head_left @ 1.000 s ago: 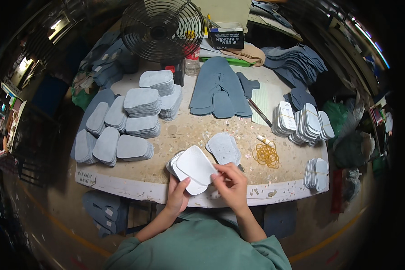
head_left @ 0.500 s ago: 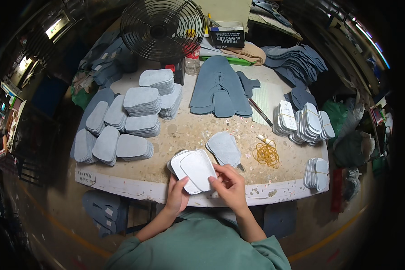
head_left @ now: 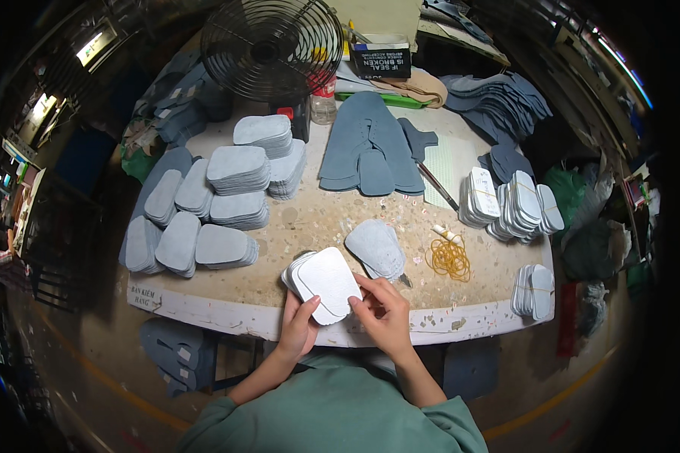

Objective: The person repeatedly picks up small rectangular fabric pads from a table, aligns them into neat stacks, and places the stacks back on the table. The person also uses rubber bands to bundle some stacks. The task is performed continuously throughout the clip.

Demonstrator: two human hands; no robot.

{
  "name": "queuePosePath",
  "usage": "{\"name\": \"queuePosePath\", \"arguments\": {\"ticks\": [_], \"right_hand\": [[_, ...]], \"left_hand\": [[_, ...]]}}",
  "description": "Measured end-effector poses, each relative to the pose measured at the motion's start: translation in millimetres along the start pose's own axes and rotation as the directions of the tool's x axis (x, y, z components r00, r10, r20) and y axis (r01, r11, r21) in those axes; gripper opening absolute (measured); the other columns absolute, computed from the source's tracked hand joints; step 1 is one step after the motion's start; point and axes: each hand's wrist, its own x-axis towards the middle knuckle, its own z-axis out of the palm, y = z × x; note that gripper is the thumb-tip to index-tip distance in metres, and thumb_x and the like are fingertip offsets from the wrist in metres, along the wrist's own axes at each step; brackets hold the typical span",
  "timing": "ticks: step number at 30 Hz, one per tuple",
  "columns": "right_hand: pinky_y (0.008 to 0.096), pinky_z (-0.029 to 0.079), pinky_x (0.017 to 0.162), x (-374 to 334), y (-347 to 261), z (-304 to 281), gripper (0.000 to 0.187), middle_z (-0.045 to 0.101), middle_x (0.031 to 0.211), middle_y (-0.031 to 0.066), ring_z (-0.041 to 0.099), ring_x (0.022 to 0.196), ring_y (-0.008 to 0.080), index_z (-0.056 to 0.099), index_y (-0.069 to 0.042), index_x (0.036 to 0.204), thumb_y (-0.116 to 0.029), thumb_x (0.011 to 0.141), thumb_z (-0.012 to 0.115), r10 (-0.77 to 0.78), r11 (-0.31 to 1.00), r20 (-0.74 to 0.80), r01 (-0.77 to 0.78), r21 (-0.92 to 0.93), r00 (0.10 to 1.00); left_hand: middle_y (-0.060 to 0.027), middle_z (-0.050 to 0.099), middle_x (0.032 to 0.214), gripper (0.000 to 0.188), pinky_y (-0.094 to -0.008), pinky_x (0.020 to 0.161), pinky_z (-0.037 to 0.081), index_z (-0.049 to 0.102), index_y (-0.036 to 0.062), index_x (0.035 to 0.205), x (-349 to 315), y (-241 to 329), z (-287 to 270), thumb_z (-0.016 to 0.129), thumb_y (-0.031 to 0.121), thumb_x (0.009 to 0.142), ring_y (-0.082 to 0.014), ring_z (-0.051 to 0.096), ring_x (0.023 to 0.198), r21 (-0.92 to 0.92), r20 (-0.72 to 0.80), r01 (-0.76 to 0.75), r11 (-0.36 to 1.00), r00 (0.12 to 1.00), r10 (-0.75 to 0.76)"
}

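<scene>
A fanned stack of white, rounded cut-out pieces [head_left: 329, 283] is held over the table's near edge. My left hand [head_left: 298, 328] grips it from the left, thumb on top and fingers underneath. At the stack's right edge, the fingers of my right hand [head_left: 384, 311] are closed on the rim of the upper pieces. Just beyond lies a small loose pile of similar light grey pieces [head_left: 378, 248]. A dark pointed tip [head_left: 406, 280] shows beside that pile; what it belongs to is hidden.
Several grey stacks [head_left: 238, 167] stand on the left of the table [head_left: 302, 219]. On the right are banded bundles [head_left: 518, 204], yellow rubber bands [head_left: 450, 260] and a pen [head_left: 438, 186]. Blue-grey shoe-upper pieces [head_left: 347, 143], a bottle [head_left: 323, 106] and a fan [head_left: 268, 51] are at the back.
The top pieces have shifted slightly up and left, so one white piece now covers more of those below. Both hands stay almost in place.
</scene>
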Motion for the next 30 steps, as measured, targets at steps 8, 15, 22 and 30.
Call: {"name": "queuePosePath", "arguments": {"ticks": [8,15,22,30], "right_hand": [[0.0246,0.048,0.054,20,5,-23,0.028,0.058,0.089,0.0051,0.058,0.069,0.0112,0.072,-0.006,0.105,0.003,0.079,0.068,-0.473,0.8,-0.208,0.318,-0.508,0.856],[0.0194,0.043,0.054,3,9,-4,0.028,0.06,0.084,0.0029,0.055,0.066,0.0052,0.069,-0.003,0.111,-0.002,0.083,0.07,-0.034,0.999,0.018,0.034,-0.032,0.999],[0.02,0.043,0.054,18,5,-15,0.027,0.056,0.091,0.0031,0.052,0.066,0.006,0.071,-0.004,0.108,0.002,0.083,0.068,-0.319,0.931,-0.256,0.251,-0.264,0.913],[0.0158,0.041,0.055,8,10,-7,0.029,0.059,0.089,0.0031,0.055,0.069,0.0048,0.068,-0.001,0.113,0.0,0.084,0.069,-0.023,0.999,0.078,0.02,0.03,0.997]], "left_hand": [[-0.015,0.039,0.145,0.059,-0.0434,0.11,0.038,0.023,0.0029,0.146,2,4,-6,0.042,0.022,0.095,-0.0288,0.042,0.134,-0.288,0.132,0.072,0.955,0.991,-0.035],[-0.0158,0.041,0.142,0.054,-0.0438,0.109,0.038,0.025,0.003,0.145,-1,0,-1,0.043,0.012,0.095,-0.0271,0.044,0.132,-0.07,0.012,0.006,0.998,1.0,-0.005],[-0.017,0.042,0.142,0.053,-0.0443,0.108,0.04,0.026,0.0029,0.145,3,2,-7,0.042,0.014,0.096,-0.0278,0.045,0.131,-0.378,0.095,0.098,0.921,0.993,-0.067],[-0.017,0.042,0.142,0.052,-0.0442,0.107,0.041,0.026,0.0029,0.145,-1,0,-1,0.042,0.014,0.096,-0.0279,0.046,0.13,-0.067,-0.001,0.015,0.998,1.0,-0.015]]}}
